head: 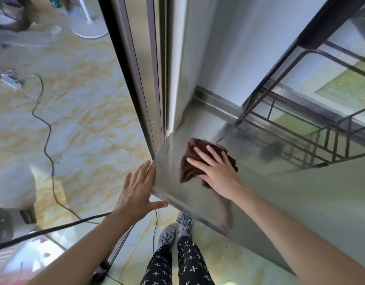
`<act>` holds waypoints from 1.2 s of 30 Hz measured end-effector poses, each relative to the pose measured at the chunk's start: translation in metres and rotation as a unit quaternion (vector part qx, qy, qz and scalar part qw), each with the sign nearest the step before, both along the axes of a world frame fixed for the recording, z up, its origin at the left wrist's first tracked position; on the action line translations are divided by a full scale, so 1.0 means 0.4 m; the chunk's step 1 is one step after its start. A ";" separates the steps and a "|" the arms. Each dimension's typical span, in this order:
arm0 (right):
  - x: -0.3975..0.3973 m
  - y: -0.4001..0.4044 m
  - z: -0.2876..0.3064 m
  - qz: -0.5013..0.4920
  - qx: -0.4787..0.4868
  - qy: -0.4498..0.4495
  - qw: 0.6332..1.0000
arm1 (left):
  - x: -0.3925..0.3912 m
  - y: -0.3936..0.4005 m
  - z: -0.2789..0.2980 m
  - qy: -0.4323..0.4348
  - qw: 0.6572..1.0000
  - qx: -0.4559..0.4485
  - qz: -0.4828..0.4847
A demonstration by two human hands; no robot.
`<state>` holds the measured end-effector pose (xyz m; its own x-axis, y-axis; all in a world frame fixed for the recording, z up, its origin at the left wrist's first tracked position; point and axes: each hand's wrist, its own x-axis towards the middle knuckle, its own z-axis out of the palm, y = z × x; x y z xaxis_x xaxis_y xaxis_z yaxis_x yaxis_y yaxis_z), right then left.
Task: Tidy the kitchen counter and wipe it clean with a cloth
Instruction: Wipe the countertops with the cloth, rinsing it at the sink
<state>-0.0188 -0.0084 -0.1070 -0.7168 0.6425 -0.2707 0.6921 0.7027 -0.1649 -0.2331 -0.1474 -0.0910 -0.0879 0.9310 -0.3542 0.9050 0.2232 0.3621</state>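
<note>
At the near corner of the steel counter (198, 124), the left hand (136, 192) rests open, fingers straight along the edge. Just beyond, the right hand (216, 167) presses flat, fingers spread, on a dark red cloth (189, 167). Wiping looks under way; next the cloth likely needs sweeping farther along the counter. Beyond the cloth stands a wire rack (313, 132), nothing visible in it.

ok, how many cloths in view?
1. A dark red cloth lies on the steel counter near its left corner, under the flat right hand. No others show, though the counter runs out of frame.
</note>
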 end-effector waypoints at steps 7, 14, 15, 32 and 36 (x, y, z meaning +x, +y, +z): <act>-0.109 -0.100 -0.002 -0.236 0.015 0.064 0.969 | -0.003 0.007 -0.001 0.010 1.000 0.028 0.010; -0.093 -0.228 -0.016 -0.006 0.015 0.032 0.999 | -0.025 0.009 0.013 0.009 1.000 0.007 -0.011; -0.087 -0.206 -0.016 -0.011 0.015 0.030 0.999 | -0.028 0.004 0.015 0.005 1.000 0.007 -0.017; -0.188 -0.222 -0.022 -0.140 0.020 0.047 0.989 | -0.085 -0.049 0.026 -0.008 0.998 -0.038 -0.056; -0.132 -0.147 -0.005 -0.353 0.019 0.043 0.935 | -0.056 -0.027 0.037 -0.015 0.997 -0.016 -0.074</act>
<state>-0.0715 -0.0674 -0.1090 -0.1294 0.9716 -0.1980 0.9707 0.0833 -0.2256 -0.2554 -0.1582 -0.0763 0.0608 0.9211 -0.3845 0.9174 0.1002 0.3851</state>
